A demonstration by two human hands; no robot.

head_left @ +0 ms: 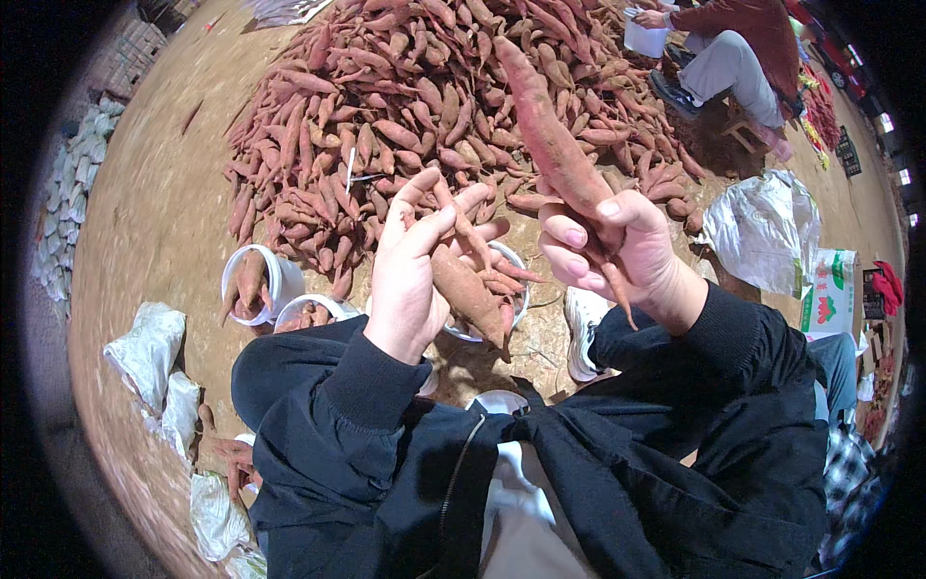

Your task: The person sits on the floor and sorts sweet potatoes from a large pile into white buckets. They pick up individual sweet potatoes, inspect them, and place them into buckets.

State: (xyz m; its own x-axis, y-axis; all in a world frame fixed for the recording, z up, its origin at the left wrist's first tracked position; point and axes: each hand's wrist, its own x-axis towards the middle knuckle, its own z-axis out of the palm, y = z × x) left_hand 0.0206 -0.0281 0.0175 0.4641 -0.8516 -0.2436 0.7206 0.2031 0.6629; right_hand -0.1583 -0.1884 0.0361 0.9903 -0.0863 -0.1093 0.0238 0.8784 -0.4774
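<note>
My right hand (pixel 615 253) grips a long, thick sweet potato (pixel 553 134) by its lower part, its upper end pointing up and away and its thin root tail hanging below my fingers. In my left hand (pixel 412 271), a slender sweet potato (pixel 466 224) lies between thumb and fingers. A stouter sweet potato (pixel 466 289) shows just beside that palm; whether the hand touches it I cannot tell. Under the left hand stands a white bucket (pixel 526 300), partly hidden, with several thin sweet potatoes (pixel 503 282) in it. Beyond both hands spreads a large sweet potato pile (pixel 405 130).
Two more white buckets (pixel 288 279) (pixel 340 307) with sweet potatoes stand left of my knee. White woven sacks (pixel 148 351) lie farther left. At upper right sits another person (pixel 745 65) by a white bucket (pixel 644 36). A pale sack (pixel 759 224) and printed carton (pixel 828 293) are right.
</note>
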